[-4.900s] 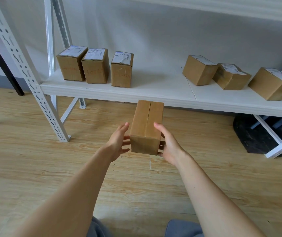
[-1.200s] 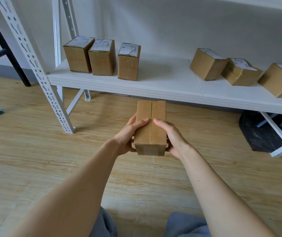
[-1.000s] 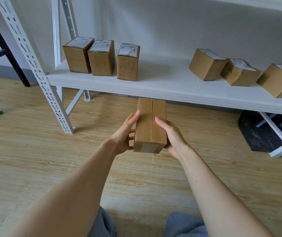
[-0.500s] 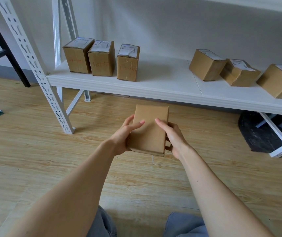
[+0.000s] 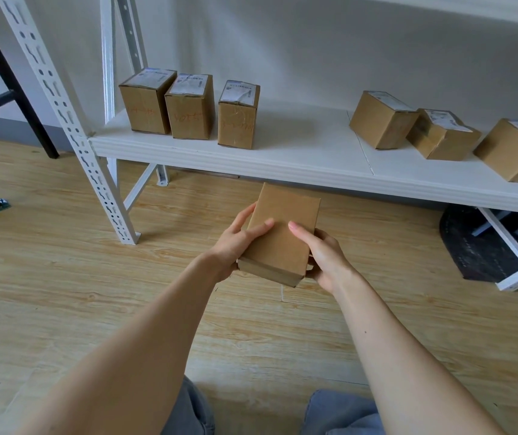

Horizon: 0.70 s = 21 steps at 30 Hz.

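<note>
I hold a small brown cardboard box (image 5: 281, 237) in the air in front of the low white shelf (image 5: 301, 155), above the wooden floor. A plain broad face of the box points up at me. My left hand (image 5: 235, 243) grips its left side with the thumb laid over the top face. My right hand (image 5: 322, 252) grips the right side, thumb on top as well. Both hands' other fingers are hidden under the box.
Three upright labelled boxes (image 5: 188, 109) stand in a row at the shelf's left end. Three more boxes (image 5: 436, 133) lie askew at its right. A perforated white upright (image 5: 72, 127) stands left of the hands. A black frame (image 5: 9, 86) is at far left, a dark mat (image 5: 483, 246) under the shelf at right.
The box has been turned in my hands: the face with the centre seam that pointed up a second ago has rolled away, and a plain face is now on top.
</note>
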Tool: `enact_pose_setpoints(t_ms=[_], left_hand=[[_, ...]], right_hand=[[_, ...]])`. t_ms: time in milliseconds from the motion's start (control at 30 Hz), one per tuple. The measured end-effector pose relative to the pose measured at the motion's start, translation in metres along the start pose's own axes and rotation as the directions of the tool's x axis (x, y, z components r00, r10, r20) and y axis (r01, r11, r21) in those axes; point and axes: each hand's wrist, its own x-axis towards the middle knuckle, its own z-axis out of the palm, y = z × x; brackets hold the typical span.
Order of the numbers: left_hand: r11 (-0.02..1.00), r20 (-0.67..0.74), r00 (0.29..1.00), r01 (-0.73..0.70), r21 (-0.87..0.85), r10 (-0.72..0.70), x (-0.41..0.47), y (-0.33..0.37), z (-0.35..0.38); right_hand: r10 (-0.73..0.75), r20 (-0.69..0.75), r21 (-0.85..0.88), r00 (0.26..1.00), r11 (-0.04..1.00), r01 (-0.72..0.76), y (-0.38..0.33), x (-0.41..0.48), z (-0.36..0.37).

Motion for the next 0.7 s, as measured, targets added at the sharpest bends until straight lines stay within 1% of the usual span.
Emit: enact_pose_setpoints(t_ms=[100,167,233,300,333,433,500,600,700], left_hand=[[0.999,-0.002,1.0,0.02,-0.045,-0.021,0.002,0.002,-0.003],[0.996,-0.017,1.0,0.002,-0.087,-0.003,0.005,-0.001,-0.006],[0.988,-0.039,0.999,-0.001,-0.153,-0.005,0.008,-0.003,-0.007],[0.984,-0.038,0.999,0.018,-0.177,-0.025,0.01,-0.004,-0.008],[0.986,-0.015,0.999,0.033,-0.164,-0.036,0.01,-0.005,-0.008],[0.993,0.035,0.999,0.032,-0.111,-0.028,0.007,-0.003,-0.004],[0.994,0.08,0.996,0.048,-0.093,-0.041,0.003,-0.002,0.001],[0.995,0.127,0.991,0.061,-0.078,-0.051,-0.003,-0.001,0.005],[0.993,0.119,0.99,0.08,-0.084,-0.07,-0.007,-0.002,0.003]], right_hand=[[-0.031,-0.052,0.093,0.998,0.995,0.036,-0.002,0.002,-0.001],[-0.072,-0.112,0.097,0.991,0.992,0.083,-0.001,0.004,-0.004],[-0.097,-0.139,0.066,0.986,0.992,0.107,0.0,0.005,-0.005],[-0.098,-0.109,0.041,0.989,0.994,0.103,-0.001,0.005,-0.004],[-0.085,-0.078,0.025,0.993,0.996,0.087,-0.002,0.004,-0.003],[0.003,0.026,-0.073,1.0,0.997,-0.001,-0.003,0.001,0.003],[0.062,0.069,-0.124,0.996,0.991,-0.053,-0.001,0.002,0.006],[0.078,0.095,-0.124,0.992,0.99,-0.066,-0.001,0.0,0.005],[0.067,0.081,-0.106,0.994,0.993,-0.058,0.0,0.001,0.003]])
